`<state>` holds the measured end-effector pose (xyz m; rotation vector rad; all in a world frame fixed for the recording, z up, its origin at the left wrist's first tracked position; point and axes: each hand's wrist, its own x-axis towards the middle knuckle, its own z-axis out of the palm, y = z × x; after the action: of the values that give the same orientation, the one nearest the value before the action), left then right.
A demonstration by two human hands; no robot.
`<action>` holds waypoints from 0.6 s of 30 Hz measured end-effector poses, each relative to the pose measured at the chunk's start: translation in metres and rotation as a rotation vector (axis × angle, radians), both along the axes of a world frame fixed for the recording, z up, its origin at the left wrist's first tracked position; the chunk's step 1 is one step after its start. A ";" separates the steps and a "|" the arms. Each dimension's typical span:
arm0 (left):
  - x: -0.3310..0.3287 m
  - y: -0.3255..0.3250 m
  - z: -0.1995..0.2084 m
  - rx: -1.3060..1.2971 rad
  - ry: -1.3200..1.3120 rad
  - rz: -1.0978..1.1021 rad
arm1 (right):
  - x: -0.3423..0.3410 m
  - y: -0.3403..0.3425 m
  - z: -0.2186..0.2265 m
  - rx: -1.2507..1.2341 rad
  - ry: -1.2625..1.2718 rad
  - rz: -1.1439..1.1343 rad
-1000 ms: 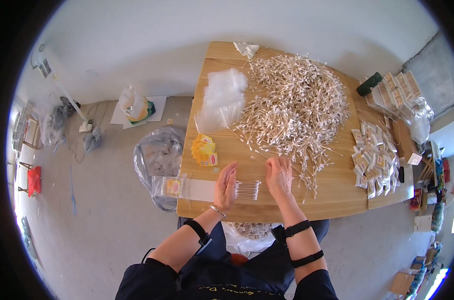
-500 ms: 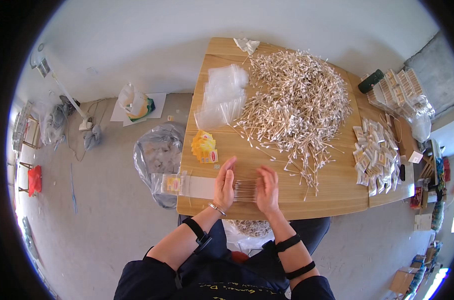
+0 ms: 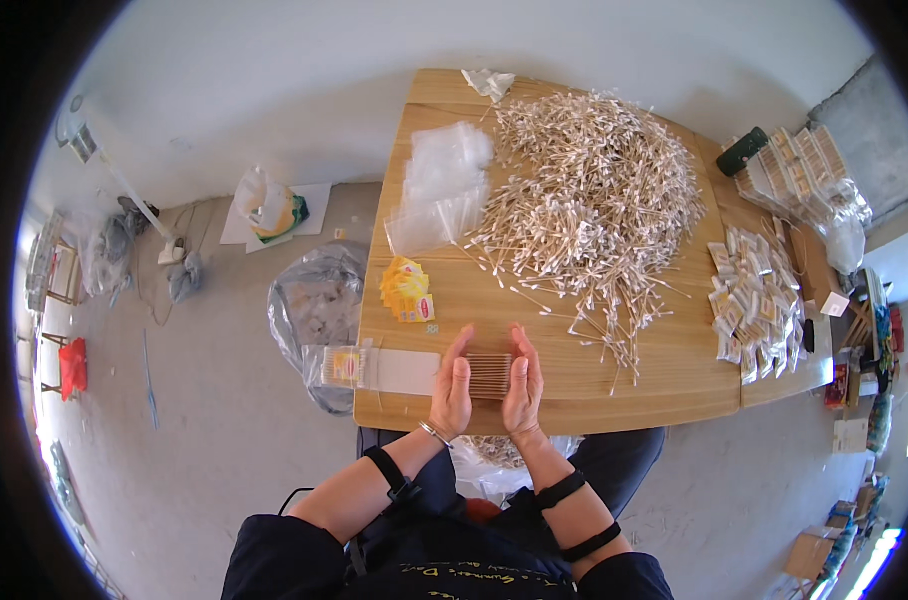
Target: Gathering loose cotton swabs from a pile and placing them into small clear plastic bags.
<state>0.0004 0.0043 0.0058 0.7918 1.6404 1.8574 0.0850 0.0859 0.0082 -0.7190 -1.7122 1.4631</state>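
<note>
My left hand and my right hand stand edge-on near the front of the wooden table, palms facing each other. Between them lies a small row of cotton swabs, pressed from both ends. A clear packet with a yellow label lies just left of my left hand, sticking out over the table's left edge. A large heap of loose cotton swabs fills the table's middle and back.
A stack of clear plastic bags lies at the back left, yellow labels in front of it. Filled packets sit at the right. A plastic sack stands on the floor by the table.
My right hand came back from the swab heap toward my left hand. Both hands now squeeze a gathered row of swabs between the palms.
</note>
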 end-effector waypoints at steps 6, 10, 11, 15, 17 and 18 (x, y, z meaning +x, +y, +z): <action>-0.006 -0.001 0.001 0.062 -0.094 0.002 | -0.001 -0.006 -0.006 -0.034 0.037 -0.041; -0.010 0.000 0.003 0.020 -0.057 -0.029 | 0.000 -0.002 -0.005 -0.041 0.028 -0.028; -0.012 -0.001 -0.002 0.087 -0.129 -0.014 | 0.003 -0.001 -0.001 -0.043 0.030 -0.023; -0.018 -0.009 -0.001 0.122 -0.195 -0.008 | 0.025 -0.002 0.020 0.581 -0.522 0.137; -0.017 -0.008 0.006 0.119 -0.170 -0.035 | 0.029 -0.009 0.028 0.823 -0.794 0.265; -0.015 -0.007 0.008 0.115 -0.144 -0.060 | 0.029 -0.016 0.030 0.837 -0.851 0.350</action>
<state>-0.0150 -0.0029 0.0139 0.7284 1.4177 1.9333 0.1139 0.0704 0.0387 -0.6020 -2.9302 0.4627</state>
